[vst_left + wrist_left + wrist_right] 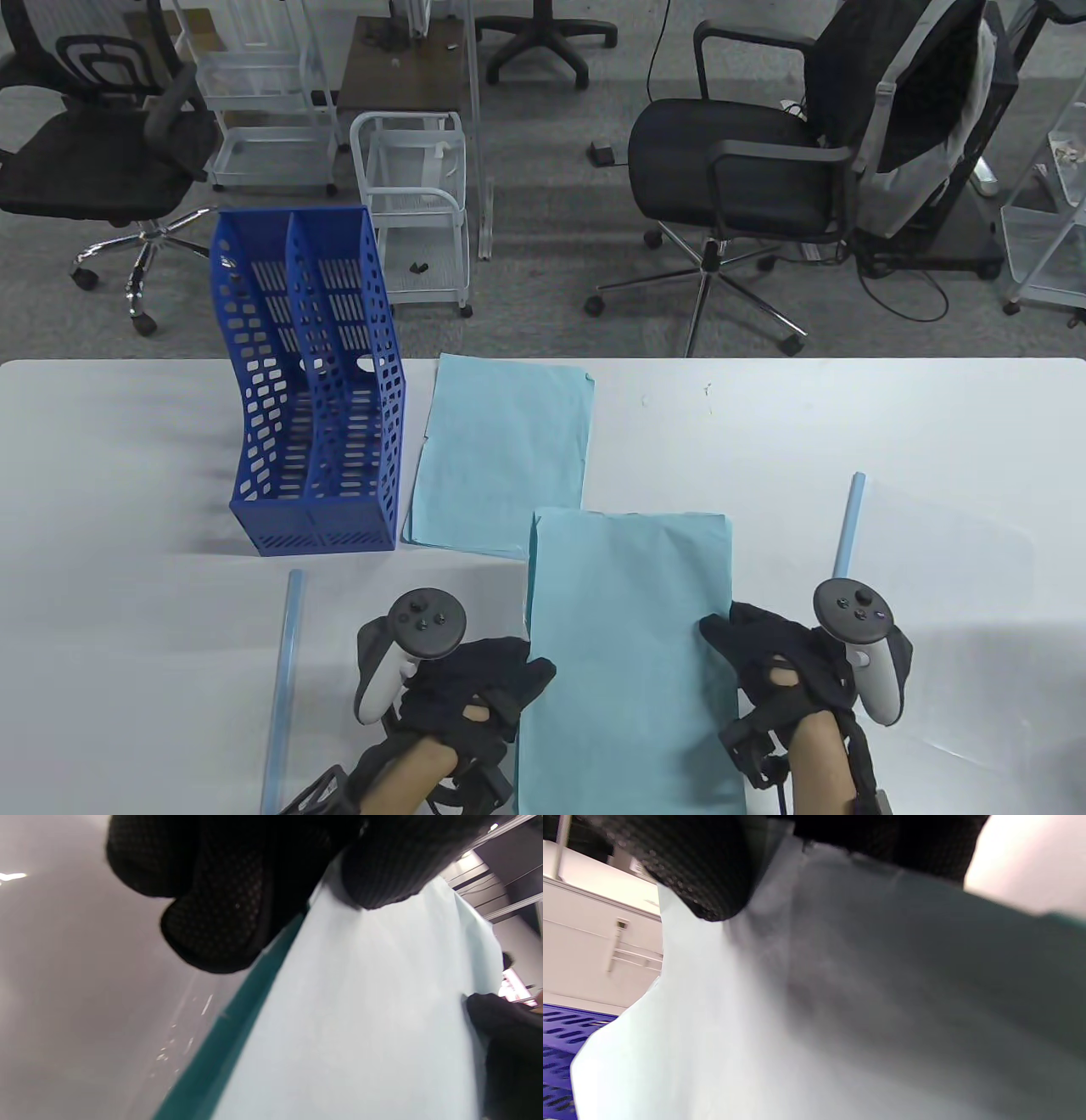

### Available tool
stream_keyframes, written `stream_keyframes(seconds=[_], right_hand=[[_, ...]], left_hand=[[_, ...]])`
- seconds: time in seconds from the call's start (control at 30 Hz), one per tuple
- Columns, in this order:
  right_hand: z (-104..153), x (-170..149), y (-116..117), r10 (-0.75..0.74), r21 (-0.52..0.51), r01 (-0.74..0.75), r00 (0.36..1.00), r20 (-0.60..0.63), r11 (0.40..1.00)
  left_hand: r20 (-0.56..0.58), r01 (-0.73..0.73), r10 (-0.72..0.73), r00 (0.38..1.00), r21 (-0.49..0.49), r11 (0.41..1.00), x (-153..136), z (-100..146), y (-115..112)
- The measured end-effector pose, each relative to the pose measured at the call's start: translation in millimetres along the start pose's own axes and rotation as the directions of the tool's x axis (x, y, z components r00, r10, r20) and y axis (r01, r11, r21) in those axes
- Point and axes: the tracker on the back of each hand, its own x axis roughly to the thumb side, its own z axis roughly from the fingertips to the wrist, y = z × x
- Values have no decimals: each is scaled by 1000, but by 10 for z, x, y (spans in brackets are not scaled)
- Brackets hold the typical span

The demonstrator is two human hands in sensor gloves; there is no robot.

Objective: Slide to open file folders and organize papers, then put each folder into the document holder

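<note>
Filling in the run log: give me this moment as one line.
stage: squaring papers | left hand + right hand: grip near paper stack by its sides | document holder: empty | second stack: on table

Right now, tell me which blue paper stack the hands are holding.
The nearer paper stack, gripped by left hand and right hand. The other stack lies untouched beside the blue document holder.

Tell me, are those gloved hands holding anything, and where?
Yes: both hold the near stack of blue paper. The left hand pinches its left edge, the right hand its right edge.
</note>
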Motion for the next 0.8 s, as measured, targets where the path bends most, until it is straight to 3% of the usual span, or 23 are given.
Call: stream_keyframes(seconds=[0.3, 0.8], right_hand=[[-72, -40, 53, 130, -37, -133, 988, -78, 990], [-156, -104, 75, 165, -68, -174, 978, -128, 982]], left_hand=[[-89, 180, -179, 980, -2, 984, 50, -121, -144], [-132, 253, -251, 959, -2, 967, 109, -204, -176]])
